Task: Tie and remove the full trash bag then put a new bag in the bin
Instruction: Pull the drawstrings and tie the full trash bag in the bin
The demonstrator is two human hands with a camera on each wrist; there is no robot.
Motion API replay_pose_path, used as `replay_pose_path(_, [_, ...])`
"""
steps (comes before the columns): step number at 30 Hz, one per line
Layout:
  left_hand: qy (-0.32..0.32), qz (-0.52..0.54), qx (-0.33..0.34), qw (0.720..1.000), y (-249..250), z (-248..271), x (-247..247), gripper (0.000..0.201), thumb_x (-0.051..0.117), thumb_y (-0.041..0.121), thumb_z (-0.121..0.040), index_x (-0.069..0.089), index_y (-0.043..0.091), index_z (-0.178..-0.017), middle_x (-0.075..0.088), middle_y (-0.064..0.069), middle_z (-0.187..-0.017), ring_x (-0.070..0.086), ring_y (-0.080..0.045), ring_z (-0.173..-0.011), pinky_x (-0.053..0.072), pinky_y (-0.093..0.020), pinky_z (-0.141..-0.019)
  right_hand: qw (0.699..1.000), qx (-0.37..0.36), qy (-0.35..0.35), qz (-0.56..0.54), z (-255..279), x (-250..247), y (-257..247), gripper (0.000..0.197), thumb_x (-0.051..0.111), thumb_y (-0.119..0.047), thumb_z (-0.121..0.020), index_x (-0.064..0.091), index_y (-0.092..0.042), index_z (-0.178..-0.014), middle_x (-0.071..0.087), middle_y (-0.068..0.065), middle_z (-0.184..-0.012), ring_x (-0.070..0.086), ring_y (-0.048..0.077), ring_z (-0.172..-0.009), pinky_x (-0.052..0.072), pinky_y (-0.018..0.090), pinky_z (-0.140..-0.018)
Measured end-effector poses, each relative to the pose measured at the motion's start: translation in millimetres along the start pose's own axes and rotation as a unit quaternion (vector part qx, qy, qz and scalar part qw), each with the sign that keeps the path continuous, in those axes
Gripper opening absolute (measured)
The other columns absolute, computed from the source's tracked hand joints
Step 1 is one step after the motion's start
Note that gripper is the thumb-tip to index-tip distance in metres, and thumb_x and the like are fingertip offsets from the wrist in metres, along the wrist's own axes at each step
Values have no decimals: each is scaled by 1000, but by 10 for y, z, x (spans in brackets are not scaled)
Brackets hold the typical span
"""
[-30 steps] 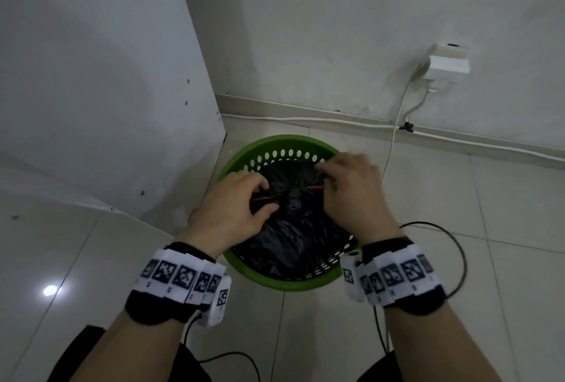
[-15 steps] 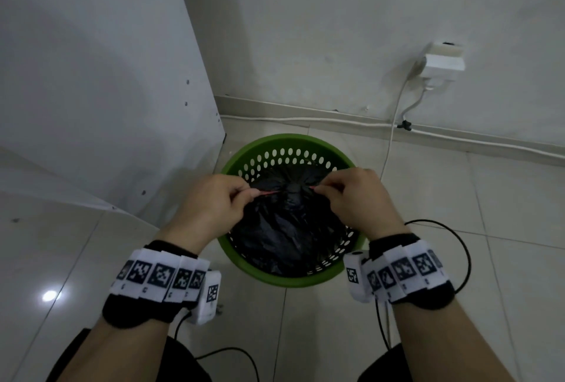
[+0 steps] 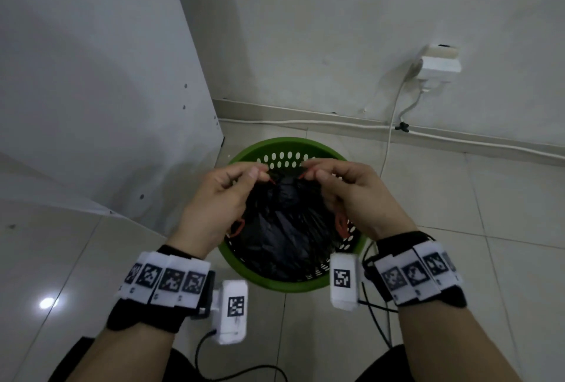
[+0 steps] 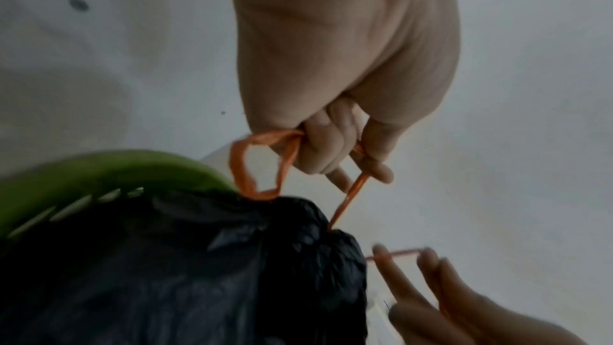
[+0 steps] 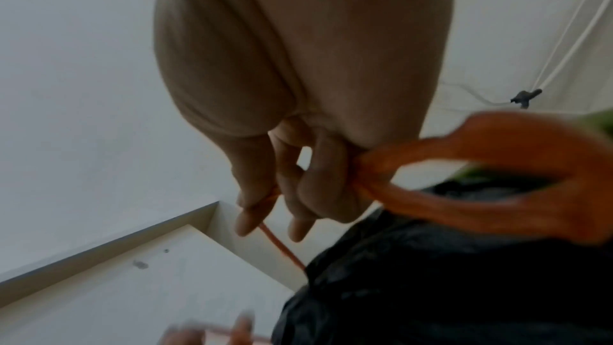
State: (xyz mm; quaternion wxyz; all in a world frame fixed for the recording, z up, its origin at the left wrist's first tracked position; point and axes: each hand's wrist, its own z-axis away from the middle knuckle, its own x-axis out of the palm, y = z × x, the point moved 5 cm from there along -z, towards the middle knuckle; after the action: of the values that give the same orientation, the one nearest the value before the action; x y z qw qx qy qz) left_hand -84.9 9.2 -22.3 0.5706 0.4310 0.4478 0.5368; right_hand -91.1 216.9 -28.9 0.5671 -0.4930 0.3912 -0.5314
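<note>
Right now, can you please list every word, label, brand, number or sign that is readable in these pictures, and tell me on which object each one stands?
There is no readable word, brand or number.
Wristbands and wrist camera housings: black-and-white square marker patterns only, not text; small marks under the band squares are too small to read.
Black trash bag, green bin, orange drawstring, white wall box: no print visible.
</note>
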Motion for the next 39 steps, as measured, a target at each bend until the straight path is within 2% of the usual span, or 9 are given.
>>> replay_pose_path(2, [1,14,17,1000,-14,-12,80,22,52,9,-101,72,1,-105,69,8,-80,54,10,-48,38,1,-51,999,-12,-8,-49,-38,102,15,17,55,-1,-97,72,1,-95,72,14,-105,39,11,-50,34,19,-43])
replay_pose_path(6, [9,-11,9,1000,-121,-76,47,15,64,20,-95,78,18,-95,78,3,-85,71,-3,-81,53,-20,-82,999,-8,13,-44,-54,153,88,17,61,-5,-95,74,2,-102,70,2,-71,36,15,-49,30,21,-42])
replay_pose_path(10, [-27,-192,43,980,-167,-138,3,13,68,17,-93,80,21,-94,76,6,-95,70,-7,-94,54,-28,-93,998,17,57,0,-39,159,117,12,66,-6,-93,77,-6,-96,71,-1,-69,38,10,-43,34,19,-40])
replay_pose_path(13, [-12,-362,83,928,-42,-92,-134,16,69,23,-92,79,18,-81,67,3,-87,63,-16,-84,49,-28,-77,995,32,88,16,-36,63,138,20,62,-3,-94,78,-14,-98,75,1,-82,40,8,-47,37,19,-44])
replay_pose_path(17, [-23,-510,10,860,73,-30,-457,50,60,45,-94,57,20,-51,52,3,-51,51,-15,-53,30,-25,-49,992,46,119,4,-23,-73,180,19,60,-1,-95,77,-9,-100,76,4,-84,36,10,-48,32,21,-43])
replay_pose_path(23, [-36,-134,30,990,69,20,-334,32,52,16,-102,77,17,-82,72,9,-83,59,6,-66,39,-22,-65,994,36,103,-27,-32,15,166,15,67,-2,-90,78,-8,-97,78,9,-85,35,10,-47,32,19,-42])
replay_pose_path(25, [-52,-66,35,996,24,15,-137,23,55,16,-100,78,18,-95,77,10,-103,65,3,-83,48,-20,-70,995,31,96,-20,-23,69,161,13,72,-3,-86,79,-6,-96,78,14,-86,39,10,-47,34,19,-43])
replay_pose_path(33, [-46,-119,80,989,-251,-102,275,25,62,5,-96,73,15,-116,67,19,-81,59,13,-66,43,-6,-72,995,-10,92,35,-30,196,205,12,70,2,-87,76,-6,-93,78,7,-83,65,-2,-59,46,10,-56])
replay_pose_path(39, [-20,-76,42,996,-281,-191,254,27,74,-2,-84,62,21,-92,76,-2,-71,63,-12,-58,52,-28,-61,989,21,117,85,-51,128,249,15,73,-6,-86,63,-13,-95,78,7,-82,60,-3,-53,45,18,-58])
